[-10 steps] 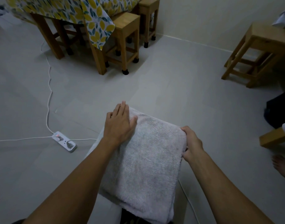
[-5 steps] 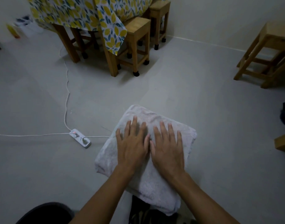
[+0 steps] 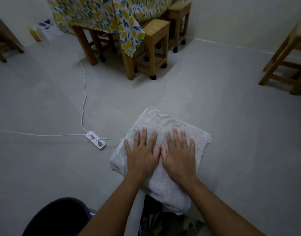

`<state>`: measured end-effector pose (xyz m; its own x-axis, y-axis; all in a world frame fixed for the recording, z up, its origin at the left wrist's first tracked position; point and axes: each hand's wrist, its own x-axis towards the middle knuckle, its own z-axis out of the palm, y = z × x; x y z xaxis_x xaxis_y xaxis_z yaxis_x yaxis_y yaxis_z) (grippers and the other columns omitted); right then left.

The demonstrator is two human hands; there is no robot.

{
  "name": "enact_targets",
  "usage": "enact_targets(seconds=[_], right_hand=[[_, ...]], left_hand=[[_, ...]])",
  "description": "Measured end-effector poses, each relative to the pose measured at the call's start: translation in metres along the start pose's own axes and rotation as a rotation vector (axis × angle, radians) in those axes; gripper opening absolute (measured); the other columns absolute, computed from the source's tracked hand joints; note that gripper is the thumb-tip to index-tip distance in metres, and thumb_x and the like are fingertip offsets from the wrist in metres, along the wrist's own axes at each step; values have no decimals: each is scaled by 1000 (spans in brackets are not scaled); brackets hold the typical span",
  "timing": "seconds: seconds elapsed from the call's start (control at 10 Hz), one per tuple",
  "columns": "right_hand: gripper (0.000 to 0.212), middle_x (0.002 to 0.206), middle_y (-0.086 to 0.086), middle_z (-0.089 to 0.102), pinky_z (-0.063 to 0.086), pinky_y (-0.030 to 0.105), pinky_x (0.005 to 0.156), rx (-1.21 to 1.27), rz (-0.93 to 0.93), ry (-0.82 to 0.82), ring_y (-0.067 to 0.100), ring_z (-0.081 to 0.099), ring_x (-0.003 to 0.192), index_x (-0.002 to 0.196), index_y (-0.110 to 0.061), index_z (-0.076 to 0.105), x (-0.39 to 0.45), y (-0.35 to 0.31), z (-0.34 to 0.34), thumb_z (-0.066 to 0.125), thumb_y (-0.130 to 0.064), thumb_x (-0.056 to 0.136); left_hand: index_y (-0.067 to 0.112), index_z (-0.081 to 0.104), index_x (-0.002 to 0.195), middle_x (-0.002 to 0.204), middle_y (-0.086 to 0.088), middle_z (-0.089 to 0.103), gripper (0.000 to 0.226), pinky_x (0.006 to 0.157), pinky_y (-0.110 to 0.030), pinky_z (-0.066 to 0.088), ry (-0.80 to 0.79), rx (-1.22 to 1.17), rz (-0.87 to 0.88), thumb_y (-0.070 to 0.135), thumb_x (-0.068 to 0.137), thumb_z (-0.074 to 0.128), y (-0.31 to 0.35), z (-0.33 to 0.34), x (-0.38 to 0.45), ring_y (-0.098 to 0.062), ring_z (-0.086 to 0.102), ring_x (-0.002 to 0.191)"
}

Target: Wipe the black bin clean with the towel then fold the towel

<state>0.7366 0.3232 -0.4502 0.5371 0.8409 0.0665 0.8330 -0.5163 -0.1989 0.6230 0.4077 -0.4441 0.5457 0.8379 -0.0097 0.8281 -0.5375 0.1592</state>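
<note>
A pale grey towel (image 3: pixel 163 123) lies folded into a thick rectangle in front of me, resting partly on my lap. My left hand (image 3: pixel 143 154) and my right hand (image 3: pixel 178 155) lie flat on top of it, side by side, fingers spread, thumbs nearly touching. Neither hand grips anything. The black bin (image 3: pixel 59 217) shows at the bottom left, its rim partly hidden by my left forearm.
A white power strip (image 3: pixel 96 140) with cords lies on the grey floor left of the towel. A table with a leaf-patterned cloth (image 3: pixel 112 16) and wooden stools (image 3: pixel 155 46) stands at the back. Another wooden stool (image 3: pixel 289 60) is at the right.
My right hand let go of the towel's right edge and came to lie flat beside the left hand. The view shifted, bringing the black bin into sight at the bottom left.
</note>
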Motion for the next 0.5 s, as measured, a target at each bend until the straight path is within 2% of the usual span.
enact_targets(seconds=[0.1, 0.2, 0.3, 0.4, 0.5], right_hand=[[65, 169, 9, 20, 13, 55, 124, 3, -20, -106, 32, 16, 156, 160, -22, 30, 2, 1, -16, 33, -52, 103], [59, 157, 14, 42, 38, 48, 110, 33, -89, -154, 36, 43, 140, 152, -17, 41, -7, -6, -55, 45, -50, 102], [50, 139, 11, 57, 50, 43, 91, 53, -184, -113, 32, 58, 119, 141, -17, 52, -29, -17, -76, 50, -47, 101], [41, 126, 6, 61, 54, 39, 80, 86, -329, -160, 27, 61, 109, 134, -20, 53, -73, -44, -100, 47, -46, 102], [38, 124, 6, 61, 54, 40, 80, 72, -435, -226, 28, 62, 109, 131, -20, 52, -102, -66, -109, 47, -44, 102]], left_hand=[[39, 20, 155, 167, 0, 12, 62, 115, -63, 13, -75, 4, 5, 61, 98, 23, 4, -14, -10, -23, 13, 152], [32, 38, 148, 153, -1, 43, 69, 106, -54, 34, -66, -1, -65, 64, 91, 18, 3, -46, -46, -23, 45, 136], [32, 58, 131, 132, 1, 60, 61, 93, -45, 43, 5, 22, -94, 61, 90, 23, -2, -61, -80, -22, 60, 115], [33, 61, 121, 123, 3, 61, 45, 87, -39, 42, 5, 49, -181, 56, 96, 32, -15, -90, -135, -22, 60, 109], [31, 59, 123, 123, 1, 60, 41, 88, -40, 40, -6, 71, -242, 55, 98, 38, -31, -101, -171, -23, 58, 110]])
